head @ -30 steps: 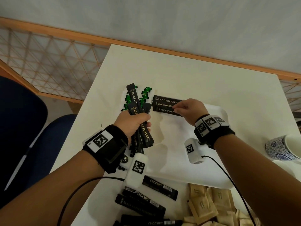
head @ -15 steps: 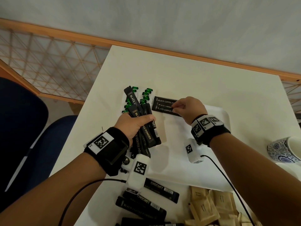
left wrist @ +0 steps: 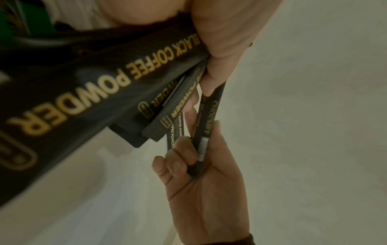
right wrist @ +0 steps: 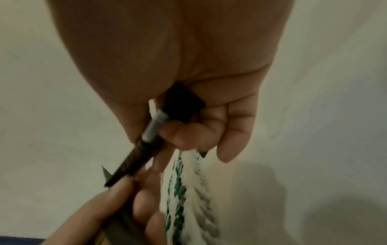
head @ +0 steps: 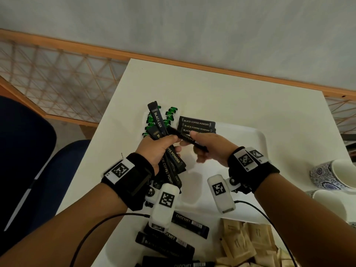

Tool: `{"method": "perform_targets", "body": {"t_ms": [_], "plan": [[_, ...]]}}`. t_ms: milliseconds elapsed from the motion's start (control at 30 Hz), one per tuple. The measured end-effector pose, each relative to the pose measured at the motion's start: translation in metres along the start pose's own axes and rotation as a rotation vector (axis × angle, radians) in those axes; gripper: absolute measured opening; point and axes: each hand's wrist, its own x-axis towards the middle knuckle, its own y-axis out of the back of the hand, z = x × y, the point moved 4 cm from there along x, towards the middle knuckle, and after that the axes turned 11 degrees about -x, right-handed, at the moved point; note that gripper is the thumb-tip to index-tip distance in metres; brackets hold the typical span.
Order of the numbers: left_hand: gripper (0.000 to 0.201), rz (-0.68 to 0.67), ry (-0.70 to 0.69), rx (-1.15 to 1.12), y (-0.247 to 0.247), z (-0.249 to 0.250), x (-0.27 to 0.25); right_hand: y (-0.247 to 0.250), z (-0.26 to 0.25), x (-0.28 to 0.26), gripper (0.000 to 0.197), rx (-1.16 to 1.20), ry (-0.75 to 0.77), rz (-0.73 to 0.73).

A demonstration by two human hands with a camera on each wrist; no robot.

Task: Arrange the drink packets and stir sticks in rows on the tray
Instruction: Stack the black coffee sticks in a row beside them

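My left hand (head: 154,149) grips the bundle (head: 169,160); my right hand (head: 210,149) pinches one packet (head: 187,139) toward three o'clock. Light, slick, floppy: best held near its end.

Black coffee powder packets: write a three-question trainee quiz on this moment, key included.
1. True or false: the right hand pinches one black packet being drawn from the bundle of packets in the left hand.
2. Multiple choice: the placed row of black coffee powder packets lies A) at the far left of the white tray; B) on the blue chair; C) inside the patterned cup.
3. Fill in: the stir sticks beside that row have ____ tips.

Key: 1 true; 2 A; 3 green.
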Motion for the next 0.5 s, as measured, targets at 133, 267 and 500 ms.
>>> {"method": "perform_targets", "body": {"t_ms": [133, 267, 500], "plan": [[0.017, 0.002, 0.012, -0.053, 0.000, 0.000, -0.002, 0.016, 0.000, 0.001, 0.011, -0.141, 0.090, 0.182], [0.015, -0.001, 0.016, -0.053, -0.001, 0.000, -0.002, 0.021, 0.001, 0.001, 0.020, -0.303, 0.134, 0.275], [0.019, 0.039, 0.043, -0.049, 0.004, 0.001, 0.000, 0.038, 0.010, 0.009, 0.023, -0.553, 0.077, 0.487]]}}
